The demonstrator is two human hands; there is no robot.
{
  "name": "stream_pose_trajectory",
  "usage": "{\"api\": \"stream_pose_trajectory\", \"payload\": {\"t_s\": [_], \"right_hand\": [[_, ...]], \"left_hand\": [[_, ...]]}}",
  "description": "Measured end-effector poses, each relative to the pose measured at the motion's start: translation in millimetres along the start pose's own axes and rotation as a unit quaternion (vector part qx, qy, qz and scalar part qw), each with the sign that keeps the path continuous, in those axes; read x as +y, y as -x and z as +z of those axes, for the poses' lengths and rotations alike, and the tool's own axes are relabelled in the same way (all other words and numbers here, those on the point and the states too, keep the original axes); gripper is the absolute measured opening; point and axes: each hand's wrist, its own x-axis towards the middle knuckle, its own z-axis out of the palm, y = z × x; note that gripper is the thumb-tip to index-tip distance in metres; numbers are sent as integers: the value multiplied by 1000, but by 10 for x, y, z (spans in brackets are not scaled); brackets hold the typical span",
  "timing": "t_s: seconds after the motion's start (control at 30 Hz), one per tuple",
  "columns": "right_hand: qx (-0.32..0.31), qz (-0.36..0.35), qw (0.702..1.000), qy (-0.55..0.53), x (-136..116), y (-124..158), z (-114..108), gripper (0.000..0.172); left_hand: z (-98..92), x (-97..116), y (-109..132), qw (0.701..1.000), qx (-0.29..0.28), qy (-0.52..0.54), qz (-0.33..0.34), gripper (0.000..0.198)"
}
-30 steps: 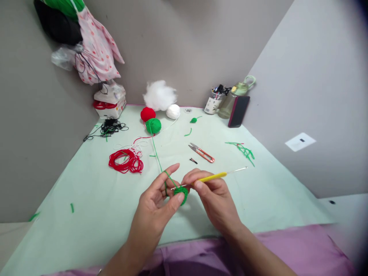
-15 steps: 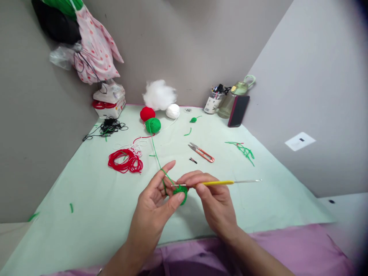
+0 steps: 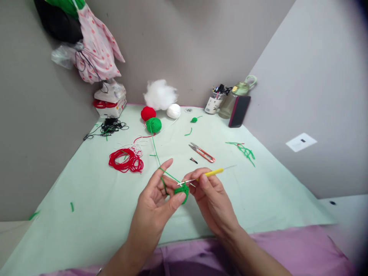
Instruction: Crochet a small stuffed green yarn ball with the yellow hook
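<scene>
My left hand (image 3: 157, 199) pinches a small green crochet piece (image 3: 182, 190) between thumb and fingers, with green yarn (image 3: 156, 155) looped over its index finger. That strand runs back to a green yarn ball (image 3: 153, 125). My right hand (image 3: 211, 195) grips a yellow-handled crochet hook (image 3: 211, 173), whose metal tip sits at the top edge of the green piece. Both hands hover just above the pale green table cover (image 3: 94, 207), near its front edge.
Red yarn ball (image 3: 148, 113), white yarn ball (image 3: 173, 111) and white stuffing (image 3: 160, 94) sit at the back. Loose red yarn (image 3: 126, 161) and black thread (image 3: 110, 125) lie left. Orange snips (image 3: 202, 152), green scraps (image 3: 244, 150), a pen jar (image 3: 213, 101), bottle (image 3: 230, 100) and phone (image 3: 239, 111) are right.
The hook's handle tilted from level to pointing up and away, and its tip drew back slightly to the right at the green piece. My left hand kept its hold.
</scene>
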Motion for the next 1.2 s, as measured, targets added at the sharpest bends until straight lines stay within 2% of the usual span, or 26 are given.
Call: {"api": "stream_pose_trajectory", "payload": {"t_s": [0.1, 0.2, 0.3, 0.37, 0.57, 0.7, 0.8, 0.87, 0.93, 1.0, 1.07, 1.13, 1.2], "right_hand": [[0, -24, 999, 22, 20, 16, -23, 21], [-4, -99, 991, 92, 42, 57, -36, 18], [-14, -190, 967, 167, 43, 96, -45, 18], [-34, -220, 957, 185, 26, 102, -61, 19], [-112, -211, 948, 209, -95, 53, -155, 21], [-146, -236, 921, 274, -213, 38, -172, 21], [-169, -286, 876, 350, -296, 47, -146, 19], [-178, -329, 827, 421, -327, 61, -120, 19], [-176, -391, 755, 496, -328, 77, -94, 19], [-167, -457, 672, 558, -301, 94, -73, 17], [-147, -495, 611, 600, -253, 114, -67, 16], [-120, -501, 587, 625, -197, 135, -81, 20], [-99, -505, 584, 628, -150, 153, -110, 25]], "left_hand": [[-5, -6, -9, 1000, -5, 0, 7, 67], [-14, -8, -16, 1000, -9, 8, 14, 65], [-19, -2, -11, 1000, -10, 10, 14, 64], [-22, 4, -4, 1000, -7, 9, 12, 63], [-43, 9, 4, 1000, -8, -11, 9, 59], [-44, 12, -4, 999, 0, -43, 20, 58], [-31, -4, -12, 995, 25, -84, 44, 56], [-22, -23, -14, 992, 41, -106, 63, 54], [-17, -44, -10, 990, 48, -114, 71, 53], [-14, -64, -1, 991, 47, -106, 66, 51], [-11, -83, 14, 994, 36, -81, 57, 50], [-5, -93, 30, 998, 16, -38, 51, 51], [5, -83, 34, 999, -14, 28, 16, 58]]}}
